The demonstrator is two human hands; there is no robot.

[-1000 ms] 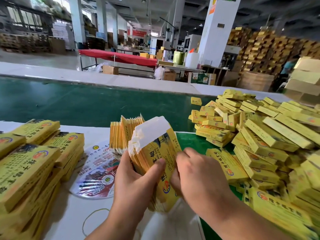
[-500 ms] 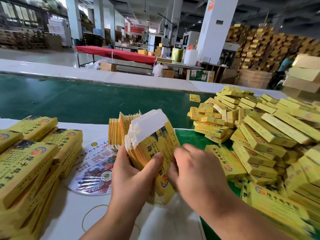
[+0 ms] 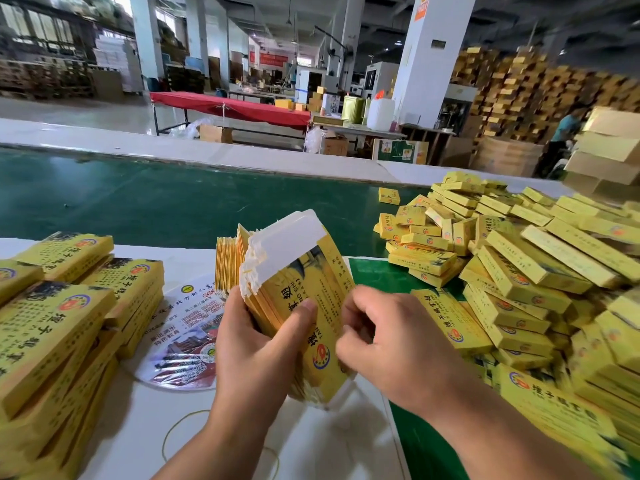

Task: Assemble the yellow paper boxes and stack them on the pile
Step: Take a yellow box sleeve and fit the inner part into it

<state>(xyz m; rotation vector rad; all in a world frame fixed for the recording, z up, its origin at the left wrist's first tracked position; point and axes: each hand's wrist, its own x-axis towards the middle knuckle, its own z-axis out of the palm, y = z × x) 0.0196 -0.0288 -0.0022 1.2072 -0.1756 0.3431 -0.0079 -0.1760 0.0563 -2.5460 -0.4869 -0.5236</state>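
My left hand (image 3: 256, 344) grips a thick bundle of flat, unfolded yellow boxes (image 3: 304, 285), tilted upright, white flaps at the top. My thumb lies across the front sheet. My right hand (image 3: 388, 341) has curled fingers at the bundle's right edge and pinches the front sheet there. A big pile of assembled yellow boxes (image 3: 526, 271) fills the right side. More flat yellow boxes stand on edge (image 3: 228, 261) just behind the bundle.
Stacks of yellow boxes (image 3: 62, 327) lie at the left on the white table (image 3: 145, 410). A round printed fan (image 3: 187, 337) and a rubber band (image 3: 180, 424) lie near my left wrist. A green conveyor belt (image 3: 173, 202) runs behind. A person stands far right.
My right hand's fingers have curled in on the bundle's right edge. The bundle stays in my left hand, almost unmoved.
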